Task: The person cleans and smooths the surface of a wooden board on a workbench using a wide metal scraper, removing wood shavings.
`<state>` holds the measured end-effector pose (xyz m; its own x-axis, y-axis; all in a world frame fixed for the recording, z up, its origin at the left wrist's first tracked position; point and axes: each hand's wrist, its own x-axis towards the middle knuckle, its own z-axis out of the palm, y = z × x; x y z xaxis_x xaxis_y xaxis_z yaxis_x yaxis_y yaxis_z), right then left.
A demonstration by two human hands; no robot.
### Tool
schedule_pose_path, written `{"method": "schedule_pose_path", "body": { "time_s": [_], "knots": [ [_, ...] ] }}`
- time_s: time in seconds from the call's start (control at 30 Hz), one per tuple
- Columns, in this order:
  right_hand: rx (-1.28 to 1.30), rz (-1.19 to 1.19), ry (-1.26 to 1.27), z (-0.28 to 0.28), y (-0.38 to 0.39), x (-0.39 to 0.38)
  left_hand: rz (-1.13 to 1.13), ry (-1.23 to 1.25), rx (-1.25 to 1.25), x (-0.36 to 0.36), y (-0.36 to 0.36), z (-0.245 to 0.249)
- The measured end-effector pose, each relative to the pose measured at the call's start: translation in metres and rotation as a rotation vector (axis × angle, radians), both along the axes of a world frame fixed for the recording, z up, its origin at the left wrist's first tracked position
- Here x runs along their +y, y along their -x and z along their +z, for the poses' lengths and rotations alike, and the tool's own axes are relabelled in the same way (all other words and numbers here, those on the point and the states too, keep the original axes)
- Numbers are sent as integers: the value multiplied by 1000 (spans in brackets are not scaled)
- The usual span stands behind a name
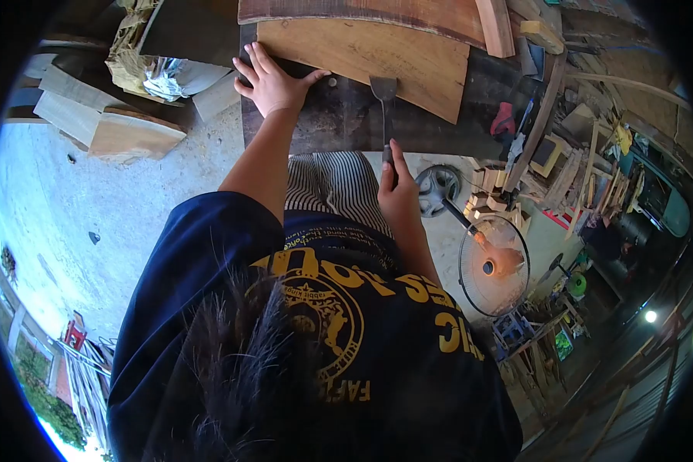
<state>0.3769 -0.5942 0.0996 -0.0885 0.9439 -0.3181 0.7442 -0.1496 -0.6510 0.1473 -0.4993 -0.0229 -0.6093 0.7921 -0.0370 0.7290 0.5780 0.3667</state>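
Left hand pose: the left hand [273, 81] lies flat, palm down, fingers spread and released, arm stretched forward onto the dark counter [339, 127].
Right hand pose: the right hand [396, 189] is drawn in close to the body, forearm bent, with the forefinger laid along the handle.
Grip: clenched around the handle of a scraper [383, 96].
Scraper: it runs straight ahead from the grip, and its flat blade meets the near edge of the pale board [377, 50].
Pale board: ahead of the grip, lying on the counter, with the flat hand just to its left.
Fan: a wire-caged fan [494, 266] stands on the floor to the right of the grip.
Offcuts: loose wood offcuts [131, 135] lie well to the left of the grip.
Count: two hands, one scraper, one pale board, one fan; the offcuts are several, and I cannot tell how many.
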Motion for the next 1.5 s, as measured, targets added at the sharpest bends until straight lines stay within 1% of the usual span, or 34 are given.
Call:
{"method": "schedule_pose_path", "body": {
  "time_s": [0.03,0.07,0.17,0.2,0.27,0.3,0.37,0.4,0.47,0.5,0.57,0.6,0.67,0.7,0.77,0.8,0.83,0.9,0.97,1.03,1.17,1.2,1.3,1.37,1.43,1.5],
  "knots": [
    [8,1,-27,2,3,0,2,-9,10,1,1,0],
    [17,-17,30,6,1,-2,3,-8,1,0,1,0],
    [46,-5,33,7,1,4,-2,4,-9,0,0,3],
    [43,-10,29,2,3,12,3,19,-5,1,-1,3],
    [55,9,-71,-16,13,40,-1,15,-7,2,-1,4],
    [55,10,-70,-19,21,58,-1,14,-4,1,-1,5],
    [-73,-29,63,-13,40,89,1,14,-8,-2,-1,6],
    [-67,-25,59,-14,41,88,2,6,-12,1,-1,6],
    [32,-20,-58,-19,39,76,4,10,-5,1,-1,7],
    [36,-19,-63,-19,36,59,2,22,-5,1,-1,7],
    [-2,19,-156,-15,28,22,12,42,-20,3,-1,9],
    [-5,25,-154,-10,30,20,12,50,-22,4,-1,9],
    [-49,2,54,-1,32,15,14,70,-30,1,-2,8],
    [-53,5,58,-4,34,26,10,72,-28,2,-2,9],
    [83,32,-81,-19,45,66,11,68,-23,2,-2,12],
    [8,28,-44,-20,50,77,8,75,-29,1,-2,12],
    [13,33,-50,-19,51,78,6,78,-33,3,-1,12],
    [25,38,-47,-11,51,72,8,56,-24,1,-2,7],
    [41,52,-54,-11,40,40,6,42,-17,3,1,4],
    [-12,81,32,3,37,14,9,76,-6,3,0,4],
    [-103,40,165,5,46,33,7,42,-10,3,1,3],
    [-100,54,110,-1,43,30,8,44,-12,3,2,4],
    [-84,34,73,-17,42,18,6,58,-25,4,-1,6],
    [-96,14,119,-14,41,10,0,72,-8,2,1,5],
    [-4,36,34,-11,34,0,0,20,17,2,-1,4],
    [-20,41,24,-11,35,6,-6,42,20,3,-1,2]
  ]
}}
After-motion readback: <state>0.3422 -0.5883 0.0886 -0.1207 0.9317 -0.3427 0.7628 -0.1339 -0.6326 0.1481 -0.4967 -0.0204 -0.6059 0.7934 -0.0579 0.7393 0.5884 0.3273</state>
